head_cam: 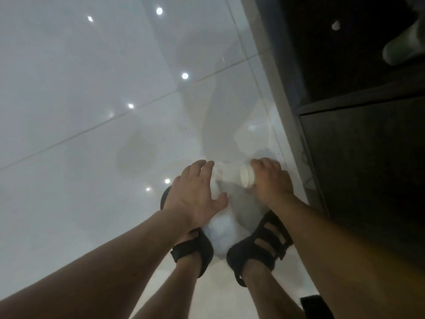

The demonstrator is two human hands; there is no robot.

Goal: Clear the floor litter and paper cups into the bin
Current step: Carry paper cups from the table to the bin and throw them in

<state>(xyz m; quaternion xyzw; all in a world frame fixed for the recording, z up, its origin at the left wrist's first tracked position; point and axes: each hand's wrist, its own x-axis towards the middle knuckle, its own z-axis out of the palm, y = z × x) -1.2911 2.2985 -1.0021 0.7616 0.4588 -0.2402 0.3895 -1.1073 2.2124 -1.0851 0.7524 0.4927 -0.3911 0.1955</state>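
Observation:
I look straight down at a glossy white tiled floor. My right hand (270,180) grips a white paper cup (245,177) lying sideways, its rim facing the camera. My left hand (195,194) reaches beside it with fingers spread and straight, its fingertips touching white crumpled paper (220,169) next to the cup. A white crumpled mass (219,233) shows below my hands, between my feet. No bin is in view.
My feet in black strapped sandals (259,245) stand under my hands. A dark cabinet (358,157) runs along the right side with a pale base strip. A whitish object (404,44) lies on the dark surface at top right. Ceiling lights reflect off the tiles.

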